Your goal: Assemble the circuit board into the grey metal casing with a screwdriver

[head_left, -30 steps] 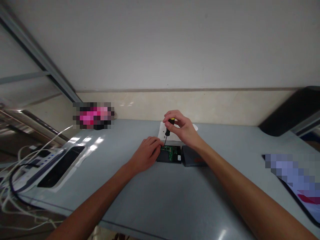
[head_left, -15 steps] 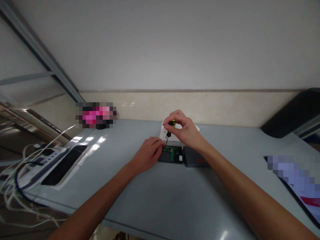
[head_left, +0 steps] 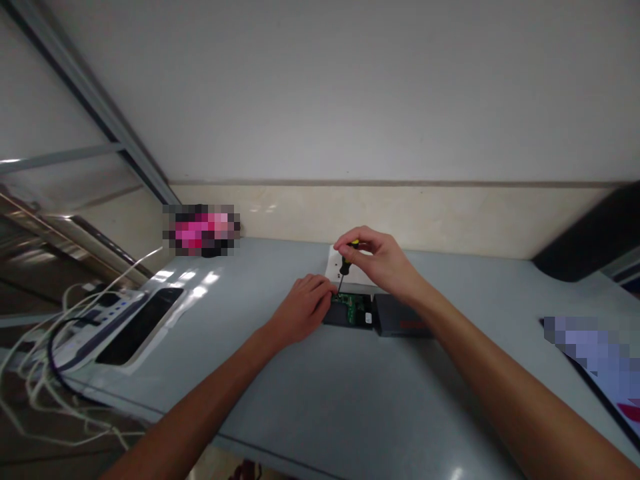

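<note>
A black-and-yellow screwdriver (head_left: 345, 265) is pinched in my right hand (head_left: 383, 260), its shaft slanting down to the upper left of a green circuit board (head_left: 353, 308). That board lies in a dark, flat case (head_left: 334, 315) with a small white label at its right. My left hand (head_left: 304, 309) rests at the case's left end, its fingertips by the screwdriver's tip; whether they grip the case is hard to tell. Right beside the case is a dark grey cover (head_left: 400, 319), partly under my right wrist. Behind them a white sheet (head_left: 332, 265) carries small dark specks.
On the grey table (head_left: 300, 407), a dark-screened device (head_left: 143, 327) lies left near a power strip (head_left: 95, 331) and tangled white cables (head_left: 35, 393). A blurred pink object (head_left: 203, 231) stands back left. At right are a blurred flat item (head_left: 595, 357) and a black object (head_left: 590, 233).
The whole view has shifted, so everything appears slightly farther right. My right hand has tilted the screwdriver's handle a little lower; its tip stays at the board's upper left.
</note>
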Available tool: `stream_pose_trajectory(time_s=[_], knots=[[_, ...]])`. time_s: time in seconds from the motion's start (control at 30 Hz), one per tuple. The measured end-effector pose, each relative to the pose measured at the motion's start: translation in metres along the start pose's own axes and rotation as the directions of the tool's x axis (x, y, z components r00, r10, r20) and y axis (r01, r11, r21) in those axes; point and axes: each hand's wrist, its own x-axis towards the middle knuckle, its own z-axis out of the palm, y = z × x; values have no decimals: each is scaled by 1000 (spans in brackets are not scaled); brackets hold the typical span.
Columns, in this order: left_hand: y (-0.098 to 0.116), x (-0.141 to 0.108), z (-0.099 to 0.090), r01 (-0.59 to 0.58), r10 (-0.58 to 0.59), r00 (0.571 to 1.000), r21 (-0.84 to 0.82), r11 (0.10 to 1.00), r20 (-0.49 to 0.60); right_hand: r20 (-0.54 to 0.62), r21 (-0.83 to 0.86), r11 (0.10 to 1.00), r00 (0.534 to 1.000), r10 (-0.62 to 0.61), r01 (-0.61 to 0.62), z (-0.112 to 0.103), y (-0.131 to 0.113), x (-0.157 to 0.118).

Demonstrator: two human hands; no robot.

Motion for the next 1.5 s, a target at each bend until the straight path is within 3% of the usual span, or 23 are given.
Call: stream_pose_trajectory(time_s=[0.23,0.47,0.67,0.77,0.9,1.0,1.2,1.37,1.5], knots=[[-1,-1,0,-2,2,1000,1,1000,-3,54,3,1000,999,-3,3,1,0,0],[-2,-1,1,0,0,1000,11,1000,-9,-54,-139,989,997,-52,44,-1,2,-1],[-1,0,0,1,-1,1000,16,1000,1,30,-7,1000,999,-28,28,-2,3,-1],[-1,-1,0,1,-1,1000,7,1000,-3,-12,18,1000,1000,-22,23,3,7,-3],[-1,-1,0,-5,5,1000,6,1000,-7,-98,-79,995,992,-74,67,5,10,-4],[-1,-1,0,0,0,1000,11,1000,-3,-82,-77,995,995,-65,58,2,10,-3],[-1,-1,0,-3,3,1000,-1,1000,-1,-59,109,994,998,1,5,5,10,-5],[-2,-1,2,-4,4,1000,8,1000,-7,-153,1,997,986,-70,71,10,9,-5],[-2,-1,3,2,-2,1000,8,1000,-9,-121,16,997,990,-76,78,10,10,-4]])
